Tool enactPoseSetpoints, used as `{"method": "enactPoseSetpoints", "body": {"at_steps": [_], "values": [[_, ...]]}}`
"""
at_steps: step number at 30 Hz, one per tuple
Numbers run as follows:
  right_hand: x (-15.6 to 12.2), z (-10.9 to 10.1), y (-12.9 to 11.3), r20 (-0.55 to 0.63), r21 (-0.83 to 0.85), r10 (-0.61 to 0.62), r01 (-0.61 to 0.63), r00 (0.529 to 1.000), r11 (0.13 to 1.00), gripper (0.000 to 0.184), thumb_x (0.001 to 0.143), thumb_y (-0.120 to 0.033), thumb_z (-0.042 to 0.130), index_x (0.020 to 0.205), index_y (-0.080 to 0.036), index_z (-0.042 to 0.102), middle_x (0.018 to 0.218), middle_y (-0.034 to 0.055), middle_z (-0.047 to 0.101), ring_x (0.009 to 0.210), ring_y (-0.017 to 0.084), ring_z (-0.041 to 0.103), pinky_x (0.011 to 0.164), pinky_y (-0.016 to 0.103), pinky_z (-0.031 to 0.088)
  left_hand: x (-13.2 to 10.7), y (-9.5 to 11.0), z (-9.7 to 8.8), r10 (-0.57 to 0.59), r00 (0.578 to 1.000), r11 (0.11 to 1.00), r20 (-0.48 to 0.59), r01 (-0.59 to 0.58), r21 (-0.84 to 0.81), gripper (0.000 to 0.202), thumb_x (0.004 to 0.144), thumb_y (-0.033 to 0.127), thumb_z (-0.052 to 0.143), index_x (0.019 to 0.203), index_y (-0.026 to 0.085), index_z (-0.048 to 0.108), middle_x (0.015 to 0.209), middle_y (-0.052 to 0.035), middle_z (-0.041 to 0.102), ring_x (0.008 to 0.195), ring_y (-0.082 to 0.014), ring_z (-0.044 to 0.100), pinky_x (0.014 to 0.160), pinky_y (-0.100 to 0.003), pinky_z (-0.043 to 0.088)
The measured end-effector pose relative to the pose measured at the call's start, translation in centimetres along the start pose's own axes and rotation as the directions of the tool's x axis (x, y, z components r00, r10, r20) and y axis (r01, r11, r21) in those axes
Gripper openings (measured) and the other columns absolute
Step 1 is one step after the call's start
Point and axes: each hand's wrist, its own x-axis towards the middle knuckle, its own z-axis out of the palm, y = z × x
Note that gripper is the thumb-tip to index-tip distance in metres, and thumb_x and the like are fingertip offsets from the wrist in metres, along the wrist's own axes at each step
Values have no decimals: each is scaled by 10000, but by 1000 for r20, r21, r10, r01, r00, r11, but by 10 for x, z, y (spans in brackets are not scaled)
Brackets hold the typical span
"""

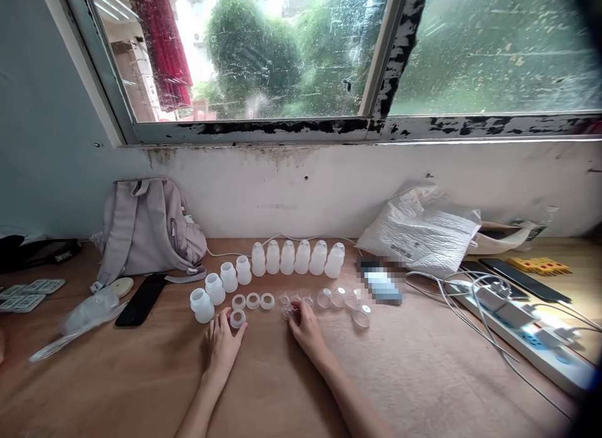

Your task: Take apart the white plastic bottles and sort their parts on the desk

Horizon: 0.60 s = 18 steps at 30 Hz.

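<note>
My left hand point(222, 339) has thumb and fingers closed round a white screw ring point(237, 319), held at the tabletop. Behind it lie three more rings, one of them this ring point(253, 301). With its fingertips, my right hand point(306, 328) pinches a clear bottle nipple point(285, 313); the fingers partly cover it. Other nipples point(284, 299) sit just behind that hand. To its right are several clear dome caps point(361, 316). Open white bottles point(202, 306) run in a slanting row at the left, and several capped bottles point(287, 258) stand upright at the back.
A backpack point(145, 228), a black phone point(140, 300) and a plastic bag point(89, 311) lie at the left. On the right are a silver padded mailer point(418, 228), a blurred-out object point(382, 282), a power strip point(527, 331) and loose white cables point(486, 328). A wall and window stand behind.
</note>
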Motion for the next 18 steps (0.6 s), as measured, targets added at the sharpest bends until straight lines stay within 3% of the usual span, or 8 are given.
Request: {"method": "enactPoseSetpoints", "body": {"at_steps": [5,10,14,18], "values": [[0,-2,2,-16,39,22,-21,1000,999,175,709,-189,510,883,-180,494,860,74,564,816,202,536,743,359,448,-5,9,-5,75,991,995,-110,-81,-52,422,721,344,549,1083,163,433,953,-104,554,901,-265,519,763,-386,403],[-1,-3,1,-25,124,29,-26,999,992,181,694,-203,534,871,-176,504,863,77,574,817,205,545,739,355,451,7,39,-23,204,968,967,-147,-222,-124,302,780,278,488,1063,177,451,990,-99,556,928,-239,518,810,-373,393],[-4,-8,-1,-10,232,68,-64,998,971,148,725,-232,509,862,-175,508,828,78,589,752,196,561,674,326,461,54,73,-33,296,945,941,-140,-314,-124,291,796,258,456,1076,180,454,1011,-92,549,949,-227,509,834,-349,389],[-13,-27,-2,39,295,84,-92,996,951,114,748,-270,495,826,-192,522,773,59,595,698,185,565,640,308,461,118,100,-30,319,942,948,-105,-318,29,367,774,288,477,1122,175,454,1077,-115,542,991,-258,489,846,-362,368]]}}
